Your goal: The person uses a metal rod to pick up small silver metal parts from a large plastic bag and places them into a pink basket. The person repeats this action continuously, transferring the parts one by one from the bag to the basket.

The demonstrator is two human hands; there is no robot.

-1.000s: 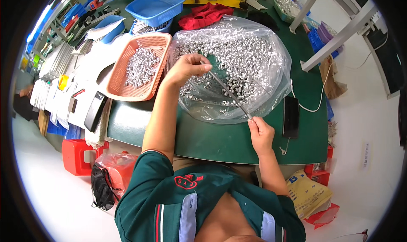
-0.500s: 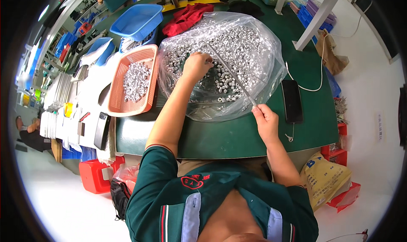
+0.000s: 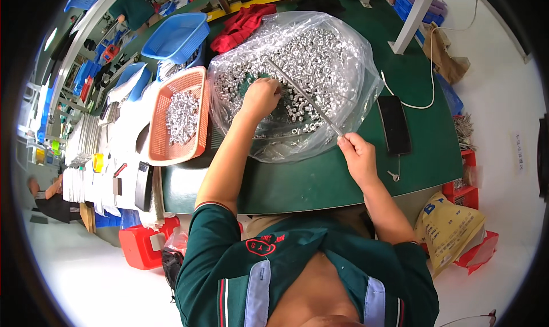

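Observation:
A thin grey metal rod [image 3: 306,96] slants across the large clear plastic bag [image 3: 369,69], which is spread out with a heap of small silvery metal parts [image 3: 320,52]. My right hand [image 3: 358,154] pinches the rod's near end at the bag's front right edge. Over the left part of the heap, my left hand [image 3: 261,99] is curled with its fingers together. Its fingertips are partly hidden, and what they hold cannot be made out. Beside the bag on the left, a salmon-coloured plastic basket [image 3: 203,121] contains more of the silvery parts.
A black phone [image 3: 393,124] lies right of the bag near a white cable [image 3: 433,81] and a small key [image 3: 393,176]. Behind the basket stands a blue basket [image 3: 176,38], with a red cloth [image 3: 241,26] near it. A grey post [image 3: 416,18] rises at the back right.
My left hand's fingers have curled in further over the heap. My right hand keeps its pinch on the rod, almost unmoved. The whole view has shifted slightly.

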